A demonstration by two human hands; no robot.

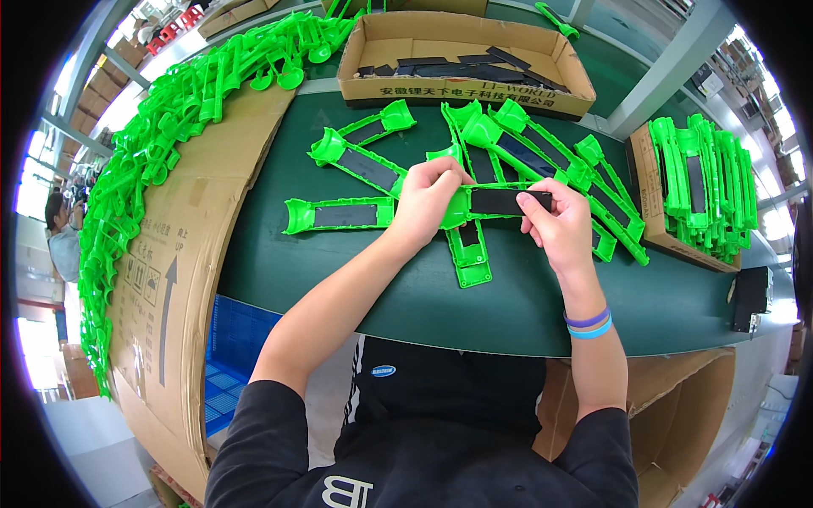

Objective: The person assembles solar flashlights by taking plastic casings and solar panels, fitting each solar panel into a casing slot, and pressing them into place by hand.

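Observation:
My left hand [423, 201] is closed around the wide end of a bright green plastic shell [458, 210]. The shell lies sideways in front of me, above other pieces on the table. Along its handle part sits a flat black strip [494, 201]. At the right end, my right hand [556, 224] pinches the strip with thumb and fingers; whether it also grips the shell's edge is hidden. Similar green shells with black strips in them [345, 216] lie to the left. More of these shells [525, 157] fan out behind and to the right of my hands.
Behind them, a cardboard tray [474, 91] holds loose black strips. At the right, a box [696, 252] is packed with upright green shells. A long heap of green parts [195, 102] lies on cardboard [190, 245] at the left. A metal post [673, 68] rises at the back right.

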